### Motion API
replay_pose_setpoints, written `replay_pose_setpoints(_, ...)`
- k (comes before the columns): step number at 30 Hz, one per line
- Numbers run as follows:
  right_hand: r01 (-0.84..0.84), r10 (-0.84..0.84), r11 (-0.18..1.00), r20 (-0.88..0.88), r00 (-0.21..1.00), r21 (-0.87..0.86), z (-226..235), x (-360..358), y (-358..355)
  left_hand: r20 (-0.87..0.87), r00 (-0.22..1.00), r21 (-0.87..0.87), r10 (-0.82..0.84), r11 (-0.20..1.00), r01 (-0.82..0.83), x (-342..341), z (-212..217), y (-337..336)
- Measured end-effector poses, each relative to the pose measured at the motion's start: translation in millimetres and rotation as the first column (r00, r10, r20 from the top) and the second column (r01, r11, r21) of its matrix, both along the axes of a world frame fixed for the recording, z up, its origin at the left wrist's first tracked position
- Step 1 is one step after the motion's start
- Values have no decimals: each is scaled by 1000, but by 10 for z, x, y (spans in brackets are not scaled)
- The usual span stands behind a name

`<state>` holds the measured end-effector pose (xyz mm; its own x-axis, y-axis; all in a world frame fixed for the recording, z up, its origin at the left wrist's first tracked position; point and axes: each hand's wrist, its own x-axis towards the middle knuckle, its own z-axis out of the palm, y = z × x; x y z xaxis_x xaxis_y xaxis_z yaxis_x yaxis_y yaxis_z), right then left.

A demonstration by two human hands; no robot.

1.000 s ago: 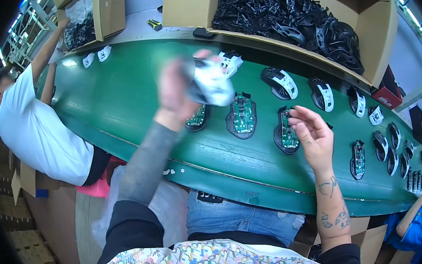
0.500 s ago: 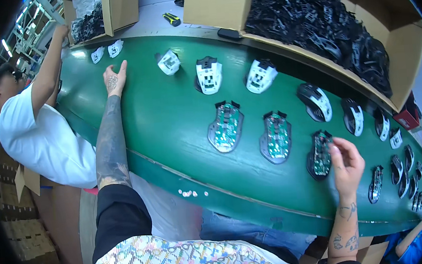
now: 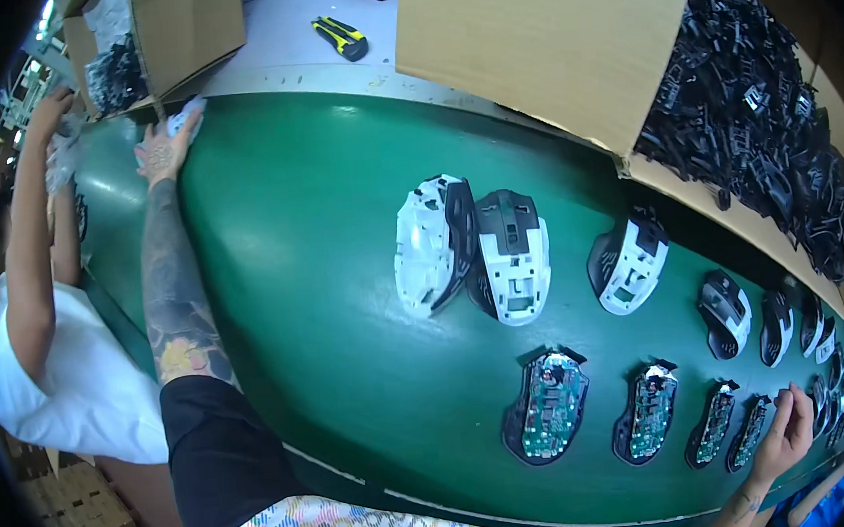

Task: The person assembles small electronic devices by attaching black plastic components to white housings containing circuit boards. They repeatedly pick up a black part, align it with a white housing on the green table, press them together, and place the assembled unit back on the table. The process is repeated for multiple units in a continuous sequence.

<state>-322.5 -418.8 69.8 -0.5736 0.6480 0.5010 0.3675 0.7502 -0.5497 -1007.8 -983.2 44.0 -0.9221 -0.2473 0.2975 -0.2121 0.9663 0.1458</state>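
My left hand (image 3: 163, 152) reaches to the far left with its fingers apart, at a white plastic shell (image 3: 190, 114); the fingers partly cover the shell, and no firm grip shows. My right hand (image 3: 787, 438) is at the lower right, thumb and fingers pressed together; whatever is between them, if anything, cannot be made out. It hovers just right of a mouse base with a green circuit board (image 3: 751, 432). Further left lie more such bases, among them a large one (image 3: 549, 409). Behind them rest black-and-white mouse shells (image 3: 516, 260), one showing its pale inside (image 3: 424, 248).
A large cardboard box (image 3: 553, 36) of black plastic parts stands at the back right. A smaller carton (image 3: 189, 33) stands at the back left. A yellow-and-black utility knife (image 3: 340, 39) lies behind the green table (image 3: 315, 303). A co-worker in a white shirt (image 3: 76, 379) works at left.
My left hand has reached further left and onto the white shell. My right hand has left the circuit-board base it was beside, and its fingers have closed. The view has swung left.
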Motion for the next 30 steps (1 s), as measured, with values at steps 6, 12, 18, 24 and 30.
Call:
replay_pose_setpoints(6, -76, 65, 989, 87, 994, 128, 89, -415, -63, -125, 991, -142, -46, 989, 28, -514, -57, -780)
replay_pose_setpoints(12, -209, 201, 950, 57, 978, 233, 260, -531, -203, -171, 975, -155, -139, 981, 113, -27, -66, -370)
replay_pose_setpoints(18, -241, 250, 948, -18, 968, 209, 349, -261, -331, -308, 846, -113, -436, 899, 422, 1168, -85, -137)
replay_pose_setpoints(24, -356, 356, 923, 29, 934, 147, 497, -97, -415, -241, 726, -121, -644, 763, 635, 3349, 11, 750)
replay_pose_setpoints(30, -552, 542, 787, 119, 832, 275, 604, -470, -215, -395, 662, -74, -637, 740, 668, 4529, 260, 1667)
